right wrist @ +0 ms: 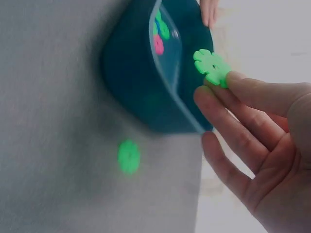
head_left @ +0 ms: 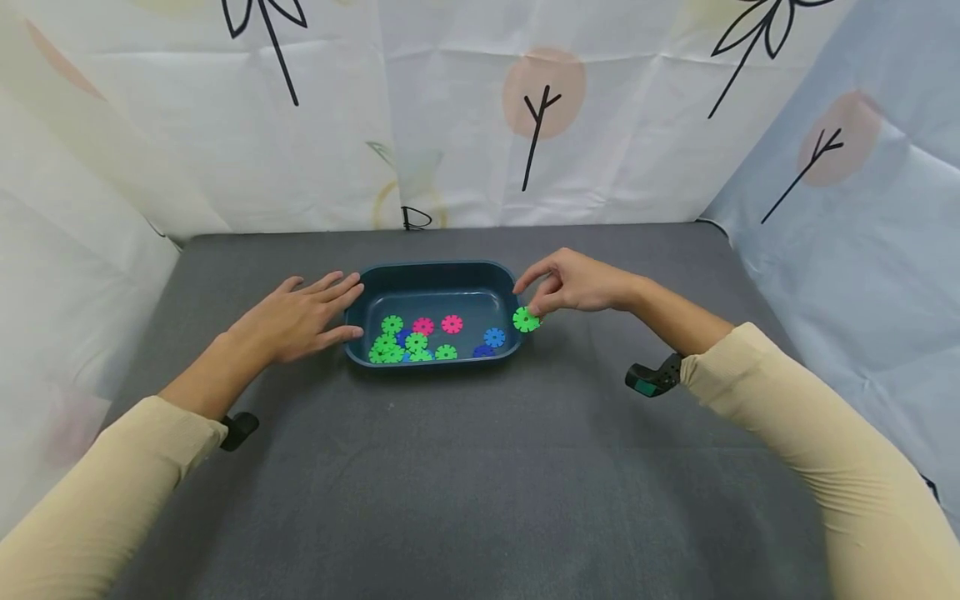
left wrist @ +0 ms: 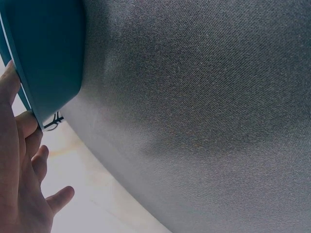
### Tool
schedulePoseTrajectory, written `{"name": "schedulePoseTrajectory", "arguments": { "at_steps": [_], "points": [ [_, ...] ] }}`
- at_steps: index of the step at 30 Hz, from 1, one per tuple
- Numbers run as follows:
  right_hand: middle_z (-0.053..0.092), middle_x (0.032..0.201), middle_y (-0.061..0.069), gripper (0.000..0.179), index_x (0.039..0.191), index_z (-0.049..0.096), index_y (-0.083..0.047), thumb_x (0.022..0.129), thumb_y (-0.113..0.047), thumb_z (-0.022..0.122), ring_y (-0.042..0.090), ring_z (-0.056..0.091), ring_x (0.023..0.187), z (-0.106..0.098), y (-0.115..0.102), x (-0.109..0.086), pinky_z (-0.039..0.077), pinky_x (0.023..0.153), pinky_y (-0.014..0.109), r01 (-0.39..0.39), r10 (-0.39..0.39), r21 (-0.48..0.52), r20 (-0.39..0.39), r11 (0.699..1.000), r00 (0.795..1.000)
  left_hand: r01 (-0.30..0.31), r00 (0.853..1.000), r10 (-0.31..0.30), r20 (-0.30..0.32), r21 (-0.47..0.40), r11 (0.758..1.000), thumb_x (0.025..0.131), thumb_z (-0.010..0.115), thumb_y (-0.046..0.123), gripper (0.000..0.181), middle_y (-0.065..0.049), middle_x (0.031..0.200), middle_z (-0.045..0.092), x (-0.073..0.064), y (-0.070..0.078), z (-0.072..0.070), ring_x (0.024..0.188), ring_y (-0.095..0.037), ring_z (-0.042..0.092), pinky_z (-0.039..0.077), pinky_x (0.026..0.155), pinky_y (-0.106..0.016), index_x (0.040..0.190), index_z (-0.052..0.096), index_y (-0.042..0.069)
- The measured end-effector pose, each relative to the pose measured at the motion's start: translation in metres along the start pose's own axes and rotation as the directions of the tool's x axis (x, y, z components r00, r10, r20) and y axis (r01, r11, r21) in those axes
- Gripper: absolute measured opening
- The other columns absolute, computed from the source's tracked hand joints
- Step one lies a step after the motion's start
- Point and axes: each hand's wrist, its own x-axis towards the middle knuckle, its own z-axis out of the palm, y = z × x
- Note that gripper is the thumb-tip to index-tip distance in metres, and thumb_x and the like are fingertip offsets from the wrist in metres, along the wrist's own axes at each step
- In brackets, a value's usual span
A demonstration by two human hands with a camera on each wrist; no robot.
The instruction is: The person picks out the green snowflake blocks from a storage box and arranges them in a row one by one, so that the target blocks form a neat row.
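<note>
My right hand [head_left: 581, 282] pinches a green flower-shaped plastic disc [right wrist: 213, 67] between thumb and fingers, beside the right end of a dark teal tray [head_left: 431, 268]. A second green disc [right wrist: 129, 156] appears blurred below that hand in the right wrist view, outside the tray; I cannot tell whether it lies on the table or is in the air. Several notched discs lie in the tray: green [head_left: 392, 324], pink [head_left: 452, 324] and blue [head_left: 494, 337], heaped mostly at the left. With spread fingers, my left hand [head_left: 296, 321] touches the tray's left rim.
A grey cloth-covered table [head_left: 465, 475] carries the tray near its far side. Behind it hangs a pale printed curtain [head_left: 465, 100], with another fabric wall [head_left: 885, 250] on the right. Each wrist wears a dark strap device [head_left: 654, 377].
</note>
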Motion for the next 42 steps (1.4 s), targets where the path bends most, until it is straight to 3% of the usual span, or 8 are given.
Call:
{"name": "schedulePoseTrajectory", "arguments": {
  "at_steps": [4,9,13,18,25,42],
  "points": [
    [0.076,0.092,0.011,0.034,0.126,0.063,0.003,0.094,-0.008,0.069,0.023,0.071,0.093,-0.005,0.020,-0.006,0.052,0.087,0.038,-0.028,0.031,0.032,-0.118,0.999,0.993,0.001,1.000,-0.001,-0.001,-0.001,1.000,0.102,0.047,0.054,0.076,-0.014,0.163,0.024,0.000,0.000,0.000,0.150,-0.035,0.021,0.021,0.112,-0.067,0.157,0.029,0.006],
    [0.075,0.092,0.019,0.032,0.123,0.062,0.006,0.095,-0.008,0.068,0.033,0.071,0.091,-0.002,0.053,-0.008,0.054,0.087,0.043,-0.053,0.069,0.072,-0.244,0.996,0.967,-0.001,1.000,0.001,0.003,-0.005,1.000,0.102,0.046,0.055,0.076,-0.015,0.163,0.024,0.000,0.000,0.000,0.150,-0.035,0.021,0.021,0.112,-0.067,0.157,0.028,0.006],
    [0.074,0.091,0.021,0.030,0.120,0.063,0.009,0.095,-0.008,0.068,0.032,0.072,0.086,0.006,0.081,-0.006,0.057,0.083,0.045,-0.073,0.102,0.104,-0.313,0.992,0.944,0.000,1.000,0.000,0.002,-0.005,1.000,0.102,0.046,0.055,0.077,-0.015,0.163,0.023,-0.001,0.001,0.000,0.150,-0.035,0.021,0.020,0.112,-0.067,0.157,0.028,0.006],
    [0.073,0.088,0.022,0.025,0.114,0.065,0.010,0.095,-0.006,0.068,0.027,0.072,0.078,0.016,0.107,-0.003,0.058,0.070,0.036,-0.098,0.135,0.118,-0.366,0.988,0.921,0.004,1.000,-0.004,0.001,-0.002,1.000,0.101,0.046,0.056,0.077,-0.015,0.163,0.023,-0.001,0.002,0.000,0.150,-0.035,0.021,0.021,0.112,-0.067,0.157,0.028,0.006],
    [0.072,0.081,0.019,0.019,0.107,0.067,0.010,0.093,-0.004,0.069,0.024,0.069,0.069,0.023,0.110,0.001,0.055,0.062,0.028,-0.102,0.115,0.053,-0.417,0.993,0.902,0.004,1.000,-0.004,0.000,-0.005,1.000,0.101,0.049,0.053,0.075,-0.015,0.163,0.024,0.000,0.003,-0.002,0.149,-0.035,0.022,0.022,0.112,-0.067,0.157,0.029,0.006],
    [0.071,0.075,0.012,0.017,0.100,0.069,0.006,0.091,-0.007,0.073,0.024,0.067,0.069,0.026,0.108,0.002,0.049,0.060,0.027,-0.140,0.116,-0.024,-0.427,0.990,0.897,0.009,1.000,-0.009,0.012,-0.018,1.000,0.102,0.047,0.055,0.077,-0.015,0.163,0.022,0.000,0.002,-0.002,0.150,-0.035,0.020,0.020,0.112,-0.067,0.157,0.027,0.006]
  ]
}}
